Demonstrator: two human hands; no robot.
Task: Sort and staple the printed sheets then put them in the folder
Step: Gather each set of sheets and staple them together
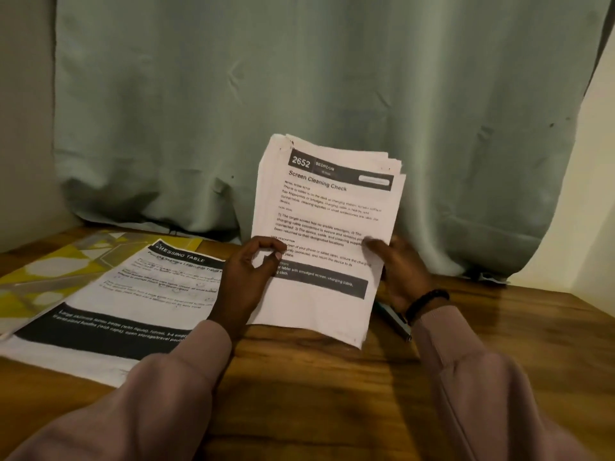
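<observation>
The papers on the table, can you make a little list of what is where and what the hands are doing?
held stack: stack of printed sheets, stood upright on the table, top page headed "Screen Cleaning Check"
left hand: left hand grips the stack's left edge
right hand: right hand grips its right edge
flat sheet: printed sheet lying at left
folder: yellow patterned folder under that sheet
table: wooden table
behind: green curtain

My right hand point(401, 271) hides most of the stapler point(397, 322) at right of centre, the yellow folder point(50, 271) runs off the left edge, and the stack's point(324, 234) small print is blurred.
</observation>
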